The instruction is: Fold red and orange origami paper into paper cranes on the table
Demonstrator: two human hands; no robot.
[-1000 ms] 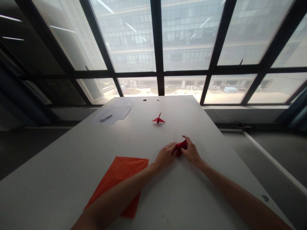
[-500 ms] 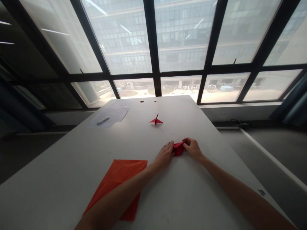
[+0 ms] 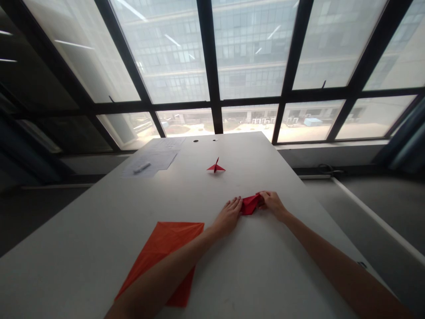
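at ten o'clock from one red folded paper [image 3: 248, 205] lie at least two white sheets [image 3: 168, 155] with one white marker-like stick [image 3: 142, 167] on them; at eight, one orange sheet [image 3: 157, 241]; at eleven, two small round holes [image 3: 195, 141] and one red winged paper figure [image 3: 216, 168]. the left hand [image 3: 229, 215], at nine, rests its fingers straight and together on the paper's left end; whether its thumb clamps, one cannot tell. the right hand [image 3: 272, 204], at three, has thumb and forefinger pinched on the right end. the left forearm [image 3: 186, 257] crosses the orange sheet, hiding part; the figure stands apart from both hands. white table [image 3: 252, 274] spreads wide toward nine; its far edge lies at twelve, near the windows [image 3: 249, 48], and its right edge, with a small dark object [image 3: 362, 264] beside the right forearm [image 3: 325, 252], at four.
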